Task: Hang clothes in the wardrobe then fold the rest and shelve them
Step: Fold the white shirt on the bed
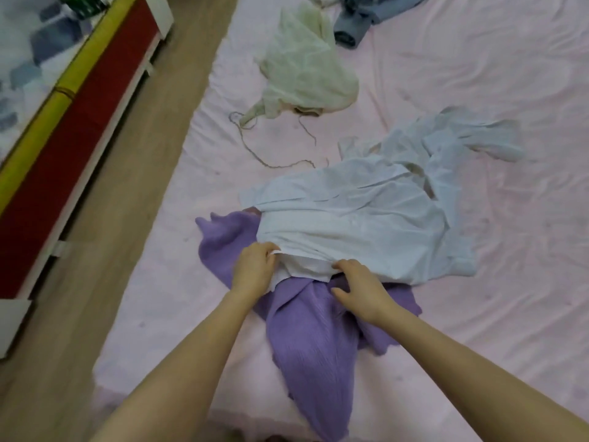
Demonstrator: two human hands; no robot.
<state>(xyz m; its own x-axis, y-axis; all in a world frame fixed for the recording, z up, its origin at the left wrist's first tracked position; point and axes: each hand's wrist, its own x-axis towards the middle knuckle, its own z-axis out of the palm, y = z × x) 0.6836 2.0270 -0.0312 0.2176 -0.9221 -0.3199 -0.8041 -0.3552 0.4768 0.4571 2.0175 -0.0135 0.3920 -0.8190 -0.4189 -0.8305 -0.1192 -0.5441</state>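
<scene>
We have a single view, worn on the person's head, looking forward and steeply down over the pink bed sheet [478, 90]. Both forearms enter from the bottom edge, so the left hand [253, 269] and right hand [360, 288] sit close below us, near the middle of the frame. The wide lens bends the edges (the wooden floor [134, 186] slants up the left side). The bed's far part reaches the top edge, where the blue-grey garment [353, 27] is cut off. With no second camera, no overlap exists.
</scene>
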